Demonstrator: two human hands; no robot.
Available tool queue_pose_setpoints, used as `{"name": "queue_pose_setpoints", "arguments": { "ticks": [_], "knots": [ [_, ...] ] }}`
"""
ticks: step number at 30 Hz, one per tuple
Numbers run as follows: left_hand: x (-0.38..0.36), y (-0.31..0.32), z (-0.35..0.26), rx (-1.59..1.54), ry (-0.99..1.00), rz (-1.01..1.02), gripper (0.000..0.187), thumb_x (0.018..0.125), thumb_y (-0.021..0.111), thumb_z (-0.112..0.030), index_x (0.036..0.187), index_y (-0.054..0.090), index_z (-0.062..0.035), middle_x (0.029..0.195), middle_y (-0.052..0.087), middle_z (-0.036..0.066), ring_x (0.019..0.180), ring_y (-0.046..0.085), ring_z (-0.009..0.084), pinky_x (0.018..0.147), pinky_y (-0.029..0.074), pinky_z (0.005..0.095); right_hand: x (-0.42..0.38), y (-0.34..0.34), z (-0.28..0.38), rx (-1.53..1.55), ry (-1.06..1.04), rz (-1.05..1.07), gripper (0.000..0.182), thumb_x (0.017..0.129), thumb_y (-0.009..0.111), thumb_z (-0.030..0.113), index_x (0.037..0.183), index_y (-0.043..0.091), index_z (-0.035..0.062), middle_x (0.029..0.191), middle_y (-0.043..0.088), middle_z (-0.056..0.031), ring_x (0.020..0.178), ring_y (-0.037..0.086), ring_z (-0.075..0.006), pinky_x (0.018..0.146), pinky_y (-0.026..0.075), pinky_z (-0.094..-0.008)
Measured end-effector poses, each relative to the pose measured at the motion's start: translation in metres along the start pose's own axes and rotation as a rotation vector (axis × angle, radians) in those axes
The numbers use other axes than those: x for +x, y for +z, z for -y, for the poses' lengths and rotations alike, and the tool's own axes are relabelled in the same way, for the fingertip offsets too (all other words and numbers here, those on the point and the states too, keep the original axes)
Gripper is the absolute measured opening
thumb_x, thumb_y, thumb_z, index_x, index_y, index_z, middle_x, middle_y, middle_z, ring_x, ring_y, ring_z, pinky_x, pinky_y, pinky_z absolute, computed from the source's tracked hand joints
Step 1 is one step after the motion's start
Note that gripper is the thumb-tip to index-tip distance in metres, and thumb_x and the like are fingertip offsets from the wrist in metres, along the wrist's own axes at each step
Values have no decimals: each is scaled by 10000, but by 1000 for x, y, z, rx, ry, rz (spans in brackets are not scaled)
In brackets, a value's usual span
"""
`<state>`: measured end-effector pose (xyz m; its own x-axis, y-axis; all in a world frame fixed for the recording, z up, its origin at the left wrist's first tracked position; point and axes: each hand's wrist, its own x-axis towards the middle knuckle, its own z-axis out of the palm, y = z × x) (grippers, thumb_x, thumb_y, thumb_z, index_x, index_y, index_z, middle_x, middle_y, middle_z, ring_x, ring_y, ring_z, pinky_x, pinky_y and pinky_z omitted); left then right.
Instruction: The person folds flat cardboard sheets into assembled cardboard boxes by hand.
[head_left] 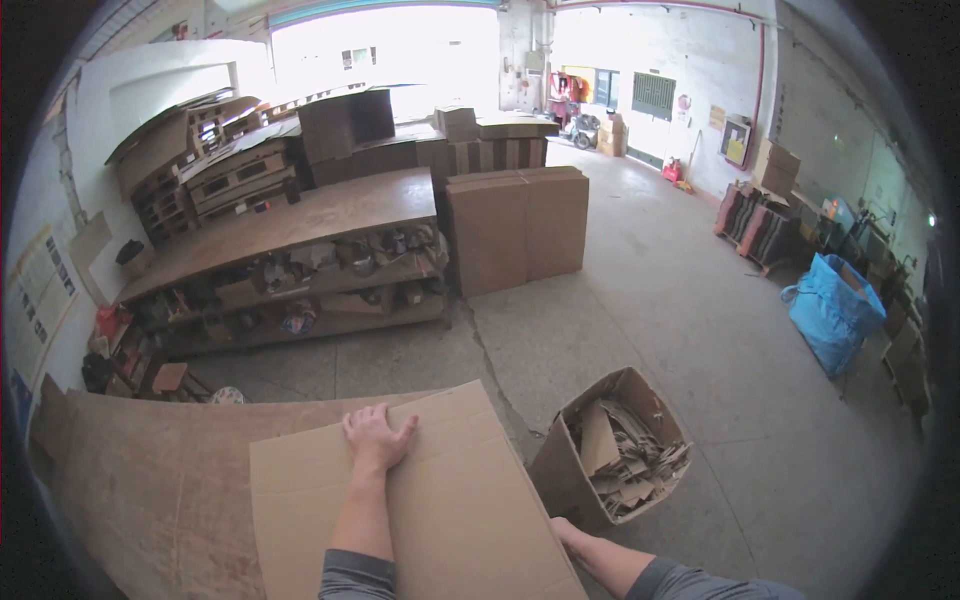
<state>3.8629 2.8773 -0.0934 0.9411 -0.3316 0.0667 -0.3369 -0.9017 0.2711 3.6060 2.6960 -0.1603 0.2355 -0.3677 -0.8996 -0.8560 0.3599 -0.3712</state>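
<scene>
- Two hands rest on one cardboard sheet (440, 510), which lies flat on the brown worktop (150, 490).
- Left hand (377, 437) lies palm down near the sheet's far edge, fingers (362, 417) slightly spread.
- Right hand (562, 530) grips the sheet's right edge; its fingers are hidden.
- A box (560, 470) of scraps stands just right, on the floor.

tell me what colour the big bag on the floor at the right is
Blue: the big soft bag by the right wall, seen in the head view.
</scene>
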Motion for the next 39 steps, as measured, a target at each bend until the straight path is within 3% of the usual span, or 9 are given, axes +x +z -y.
{"name": "queue_pose_setpoints", "arguments": {
  "ticks": [3, 5, 8, 11, 14, 18, 21, 33, 39],
  "knots": [
    [1, 2, 2, 4, 18, -53, 706, 822, 373, -671, 1135, 614, -87, 1137, 621, 118, 1103, 512, 274, 1031, 260, 429, 7, -6, 3, 42, -56, 31, 237, 733, 707, 238, 853, 726, 35, 803, 682, -70, 712, 634, -183, 563, 451, -328],
    [2, -1, -1, 16, -31, 47, 722, 843, 376, -656, 1222, 566, -72, 1229, 569, 133, 1196, 462, 278, 1092, 208, 449, -1, -17, 19, -350, -175, 25, 470, 766, 605, 398, 968, 682, -19, 952, 664, -106, 782, 597, -184, 599, 431, -343],
    [1, 1, 2, -1, -8, 23, 724, 831, 374, -653, 1207, 571, -67, 1208, 579, 141, 1180, 466, 288, 1097, 200, 464, 24, -20, 10, -317, -161, 47, 635, 771, 621, 518, 1124, 649, -9, 1049, 660, -95, 857, 642, -187, 658, 512, -300],
    [-4, -8, -4, -14, -19, 47, 684, 852, 378, -617, 1198, 571, -60, 1217, 574, 134, 1191, 461, 284, 1106, 188, 471, 20, -12, 5, -277, -101, 127, 518, 796, 611, 419, 1171, 638, 63, 1161, 640, -90, 1009, 614, -221, 791, 481, -352],
    [-3, -7, -6, 9, -28, 85, 735, 850, 334, -651, 1251, 535, -68, 1243, 557, 133, 1202, 453, 284, 1112, 176, 464, 43, -8, -3, -146, -55, 111, 500, 746, 704, 414, 1027, 654, 3, 951, 691, -121, 804, 676, -260, 691, 536, -383],
    [-3, -8, -5, -20, -28, 48, 693, 835, 375, -627, 1190, 575, -66, 1206, 581, 132, 1171, 472, 286, 1089, 199, 460, 15, -11, 9, -278, -133, 23, 460, 733, 662, 462, 916, 686, 41, 858, 680, -76, 678, 616, -164, 560, 446, -299],
    [-2, -5, -3, -12, -24, 66, 704, 840, 371, -639, 1221, 560, -78, 1228, 568, 127, 1192, 457, 286, 1102, 188, 468, 1, -12, 15, -379, -139, 21, 532, 751, 618, 503, 1011, 691, 45, 995, 679, -78, 790, 592, -155, 627, 419, -305],
    [-3, -12, -7, 1, -40, 86, 719, 841, 359, -647, 1239, 554, -80, 1251, 562, 132, 1217, 454, 282, 1117, 182, 456, 76, -1, -16, 48, -23, 117, 468, 773, 706, 404, 1002, 663, -2, 896, 699, -113, 768, 680, -238, 661, 554, -383],
    [-7, -11, -8, -16, -37, 59, 686, 844, 379, -628, 1204, 573, -78, 1216, 577, 134, 1188, 469, 282, 1104, 203, 442, 3, -24, 21, -367, -201, 84, 545, 754, 573, 408, 1125, 635, 14, 1123, 623, -136, 966, 600, -275, 722, 471, -410]
  ]
}}
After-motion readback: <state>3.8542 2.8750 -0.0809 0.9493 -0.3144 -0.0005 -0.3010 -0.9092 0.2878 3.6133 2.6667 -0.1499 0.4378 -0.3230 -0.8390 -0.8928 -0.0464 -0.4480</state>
